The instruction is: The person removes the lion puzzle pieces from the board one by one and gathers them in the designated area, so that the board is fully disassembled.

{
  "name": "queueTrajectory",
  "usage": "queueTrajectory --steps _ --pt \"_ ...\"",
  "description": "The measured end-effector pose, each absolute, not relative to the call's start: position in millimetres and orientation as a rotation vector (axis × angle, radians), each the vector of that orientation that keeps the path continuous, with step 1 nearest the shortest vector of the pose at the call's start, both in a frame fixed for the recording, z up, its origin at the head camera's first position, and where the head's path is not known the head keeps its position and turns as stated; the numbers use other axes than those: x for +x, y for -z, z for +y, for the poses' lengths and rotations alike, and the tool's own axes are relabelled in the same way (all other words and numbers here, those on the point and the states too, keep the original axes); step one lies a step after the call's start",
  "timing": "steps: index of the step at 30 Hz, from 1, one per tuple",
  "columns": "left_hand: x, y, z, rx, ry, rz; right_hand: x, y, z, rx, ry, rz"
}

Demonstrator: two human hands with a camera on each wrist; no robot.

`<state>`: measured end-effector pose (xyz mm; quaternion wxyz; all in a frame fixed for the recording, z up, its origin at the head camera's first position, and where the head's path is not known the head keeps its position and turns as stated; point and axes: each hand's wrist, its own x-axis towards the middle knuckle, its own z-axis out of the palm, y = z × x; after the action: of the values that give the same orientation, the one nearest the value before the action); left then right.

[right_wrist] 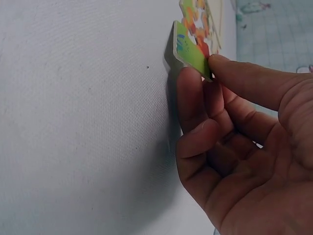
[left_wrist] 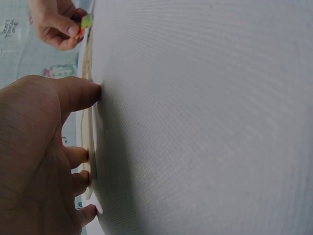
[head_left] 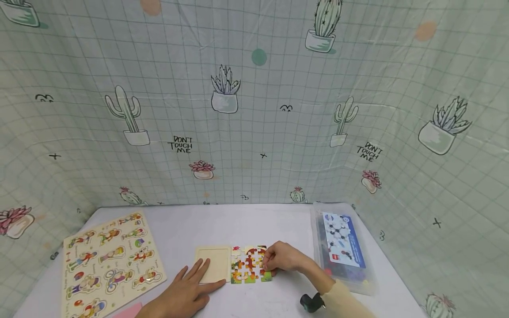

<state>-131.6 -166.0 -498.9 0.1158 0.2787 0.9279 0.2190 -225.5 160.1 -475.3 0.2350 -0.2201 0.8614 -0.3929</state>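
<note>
My right hand [head_left: 285, 257] pinches a green jigsaw piece [right_wrist: 191, 53] between thumb and fingers, its near edge lifted off the table in the right wrist view. Beside it lie several colourful jigsaw pieces [head_left: 249, 260], arranged in a rough square with gaps between them. Against their left side sits a shallow wooden puzzle tray [head_left: 216, 260], with nothing inside its raised border. My left hand [head_left: 184, 289] rests with spread fingers on the tray's left part and lower edge. In the left wrist view, the thumb [left_wrist: 80, 94] and fingertips touch the tray's edge.
A large wooden peg board [head_left: 113, 265] with painted figures lies at the left. A clear plastic case [head_left: 342, 247] with a blue label stands at the right. A small black object [head_left: 311, 303] lies by the right sleeve, and a pink item [head_left: 129, 312] shows at the lower left.
</note>
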Motion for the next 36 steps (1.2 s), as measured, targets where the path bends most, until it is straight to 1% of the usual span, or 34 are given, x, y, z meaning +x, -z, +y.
queueTrajectory --steps 15,36 --pt "-130.4 498.7 -165.2 0.819 -0.647 2.723 -228.7 472.0 167.5 -0.507 1.143 2.27" --pt "-131.0 501.9 -166.3 0.803 -0.663 2.719 -222.7 479.0 156.9 -0.478 1.128 2.337"
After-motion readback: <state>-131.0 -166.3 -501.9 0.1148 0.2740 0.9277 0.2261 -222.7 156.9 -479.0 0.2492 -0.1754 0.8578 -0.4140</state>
